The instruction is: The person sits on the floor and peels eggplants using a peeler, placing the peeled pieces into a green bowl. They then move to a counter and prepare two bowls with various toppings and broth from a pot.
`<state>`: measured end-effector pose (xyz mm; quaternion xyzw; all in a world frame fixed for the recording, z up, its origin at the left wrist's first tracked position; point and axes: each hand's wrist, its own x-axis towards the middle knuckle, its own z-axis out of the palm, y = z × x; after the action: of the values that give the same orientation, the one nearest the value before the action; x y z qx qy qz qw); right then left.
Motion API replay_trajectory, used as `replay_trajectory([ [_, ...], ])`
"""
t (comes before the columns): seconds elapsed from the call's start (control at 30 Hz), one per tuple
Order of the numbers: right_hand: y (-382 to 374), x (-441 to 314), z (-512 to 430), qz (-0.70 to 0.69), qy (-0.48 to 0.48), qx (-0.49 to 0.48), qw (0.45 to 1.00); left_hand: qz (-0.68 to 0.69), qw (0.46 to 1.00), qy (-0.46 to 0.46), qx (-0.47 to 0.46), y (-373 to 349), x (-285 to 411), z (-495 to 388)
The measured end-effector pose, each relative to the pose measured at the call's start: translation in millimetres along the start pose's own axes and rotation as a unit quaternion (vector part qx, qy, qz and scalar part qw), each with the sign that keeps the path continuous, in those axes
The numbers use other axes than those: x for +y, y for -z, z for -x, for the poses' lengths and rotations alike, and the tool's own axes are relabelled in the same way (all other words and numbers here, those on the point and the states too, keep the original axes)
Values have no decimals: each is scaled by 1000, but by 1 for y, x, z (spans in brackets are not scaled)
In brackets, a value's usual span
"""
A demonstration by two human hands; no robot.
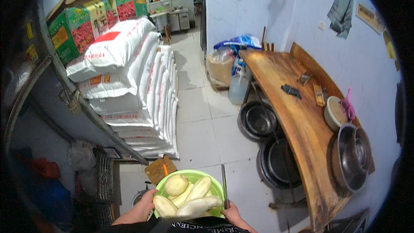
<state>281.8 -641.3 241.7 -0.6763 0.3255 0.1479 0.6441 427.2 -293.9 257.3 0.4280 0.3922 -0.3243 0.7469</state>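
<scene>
In front of my body is a light green plastic basin [196, 174]. Several pale peeled vegetables [200, 188], which look like eggplants, fill it. My left hand [146, 207] grips the basin's left rim. On the opposite side, my right hand [233, 215] is at the rim and also holds a knife [224, 179] with its blade pointing up, seen nearly edge-on. My dark clothing covers the near edge of the basin. Just beyond the basin on the left is a small wooden stool [157, 170] with an orange-handled tool [165, 167] lying on it.
White printed sacks [136, 97] are stacked at left, with cardboard boxes [87, 22] on top. A wooden table [278, 100] stands at right, holding metal bowls [343, 158]. Dark basins [255, 119] sit beneath it. A tiled floor [197, 113] runs between, towards a kitchen area.
</scene>
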Motion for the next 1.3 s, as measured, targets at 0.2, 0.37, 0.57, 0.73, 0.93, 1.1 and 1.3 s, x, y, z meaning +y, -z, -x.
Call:
replay_trajectory([
  [0.2,96,-102,-81,1,119,74,990,-11,995,-56,-83,-150,43,-41],
  [0.37,185,-204,-169,-61,182,92,977,-4,990,-68,-121,-314,107,-102],
  [0.57,308,-306,-253,-104,202,146,963,-48,978,-48,-199,-535,179,-147],
  [0.73,420,-388,-346,-113,293,81,946,-55,974,-53,-213,-699,213,-228],
  [0.93,523,-439,-477,-127,166,217,953,-59,980,-60,-178,-855,227,-318],
  [1.1,592,-467,-553,-116,121,257,952,-67,950,-76,-295,-956,255,-370],
  [1.3,639,-449,-615,107,121,413,896,-468,799,-308,-218,-969,284,-434],
])
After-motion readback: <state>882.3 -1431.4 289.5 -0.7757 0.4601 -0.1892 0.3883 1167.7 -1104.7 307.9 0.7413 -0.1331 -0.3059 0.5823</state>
